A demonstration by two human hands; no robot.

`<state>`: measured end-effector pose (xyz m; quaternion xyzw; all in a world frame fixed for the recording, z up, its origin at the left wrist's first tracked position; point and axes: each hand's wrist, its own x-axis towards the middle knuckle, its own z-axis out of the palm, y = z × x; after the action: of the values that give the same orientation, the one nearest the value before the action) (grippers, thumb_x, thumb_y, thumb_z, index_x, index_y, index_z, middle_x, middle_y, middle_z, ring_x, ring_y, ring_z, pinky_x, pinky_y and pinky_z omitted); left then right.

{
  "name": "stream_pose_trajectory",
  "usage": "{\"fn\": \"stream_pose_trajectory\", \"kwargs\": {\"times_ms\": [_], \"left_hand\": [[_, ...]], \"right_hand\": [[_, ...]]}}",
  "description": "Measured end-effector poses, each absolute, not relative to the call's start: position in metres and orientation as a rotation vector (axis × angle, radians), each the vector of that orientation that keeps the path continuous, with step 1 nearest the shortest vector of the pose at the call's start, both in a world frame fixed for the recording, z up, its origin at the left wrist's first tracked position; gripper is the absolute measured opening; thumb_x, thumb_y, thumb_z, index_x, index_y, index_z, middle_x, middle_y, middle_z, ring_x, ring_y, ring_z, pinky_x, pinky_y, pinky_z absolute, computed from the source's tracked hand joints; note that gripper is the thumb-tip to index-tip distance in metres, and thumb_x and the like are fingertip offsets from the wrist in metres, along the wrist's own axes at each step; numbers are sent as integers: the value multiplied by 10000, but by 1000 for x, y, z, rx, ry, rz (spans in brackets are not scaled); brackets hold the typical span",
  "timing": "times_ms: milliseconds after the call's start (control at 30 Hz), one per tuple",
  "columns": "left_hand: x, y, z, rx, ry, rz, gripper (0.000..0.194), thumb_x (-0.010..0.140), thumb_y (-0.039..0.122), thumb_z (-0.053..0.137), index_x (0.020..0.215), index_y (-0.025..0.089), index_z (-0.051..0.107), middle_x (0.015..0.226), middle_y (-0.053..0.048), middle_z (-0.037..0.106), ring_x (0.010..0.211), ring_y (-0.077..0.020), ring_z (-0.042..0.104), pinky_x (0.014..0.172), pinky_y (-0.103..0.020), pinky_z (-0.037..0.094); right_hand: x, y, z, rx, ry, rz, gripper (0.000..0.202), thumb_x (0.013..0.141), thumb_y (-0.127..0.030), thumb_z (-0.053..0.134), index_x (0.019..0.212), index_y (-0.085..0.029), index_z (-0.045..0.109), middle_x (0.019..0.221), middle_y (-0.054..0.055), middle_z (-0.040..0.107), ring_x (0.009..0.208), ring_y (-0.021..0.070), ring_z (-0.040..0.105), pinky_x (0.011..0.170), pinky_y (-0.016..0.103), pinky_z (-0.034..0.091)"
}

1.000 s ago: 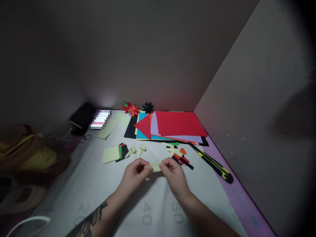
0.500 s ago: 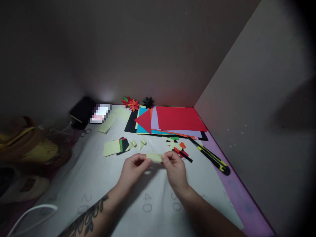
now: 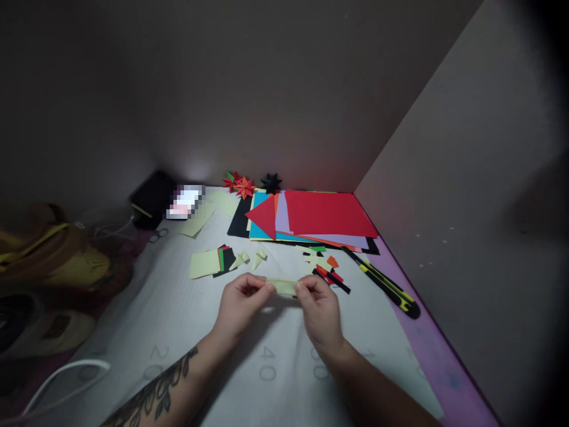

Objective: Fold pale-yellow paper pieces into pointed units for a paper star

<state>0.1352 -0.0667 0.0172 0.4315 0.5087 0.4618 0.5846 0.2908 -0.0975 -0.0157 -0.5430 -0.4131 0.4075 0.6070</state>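
A pale green piece of folded paper (image 3: pixel 283 287) stretches between my hands above the white table cover. My left hand (image 3: pixel 242 302) pinches its left end between thumb and fingers. At the opposite end, my right hand (image 3: pixel 320 305) grips it the same way. Just beyond my hands lie two small folded pale green paper pieces (image 3: pixel 259 257). Left of these rests a stack of paper squares (image 3: pixel 205 263), pale green on top with green, red and black edges showing. Small coloured paper scraps (image 3: pixel 326 268) lie behind my right hand.
A black and yellow box cutter (image 3: pixel 386 286) lies at the right. Large coloured sheets (image 3: pixel 331 213) are stacked near the wall, beside folded paper stars (image 3: pixel 244 187). A lit phone (image 3: pixel 184 202), scissors handles (image 3: pixel 159 235) and a white cable (image 3: pixel 66 370) are on the left.
The view has shifted slightly, so everything appears a little further right. Both hands keep hold of the paper, which shows a crease along its length now.
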Motion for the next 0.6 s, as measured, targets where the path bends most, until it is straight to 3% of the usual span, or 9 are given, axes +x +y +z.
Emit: {"fn": "stream_pose_trajectory", "kwargs": {"times_ms": [200, 600], "left_hand": [[135, -66, 17, 960, 1162, 1121, 256, 587, 260, 792, 623, 156, 560, 705, -6, 669, 608, -101, 579, 581, -206, 453], [135, -66, 15, 961, 1163, 1112, 248, 587, 256, 791, 633, 156, 569, 749, -18, 674, 638, -115, 594, 603, -218, 465]], "right_hand": [[291, -98, -15, -1258, -942, 936, 180, 808, -334, 641, 700, -209, 571, 615, -25, 555, 580, 139, 498, 565, 256, 405], [291, -97, -13, -1265, -950, 921, 182, 811, -331, 635, 700, -201, 575, 626, -18, 553, 590, 137, 501, 562, 252, 411]]}}
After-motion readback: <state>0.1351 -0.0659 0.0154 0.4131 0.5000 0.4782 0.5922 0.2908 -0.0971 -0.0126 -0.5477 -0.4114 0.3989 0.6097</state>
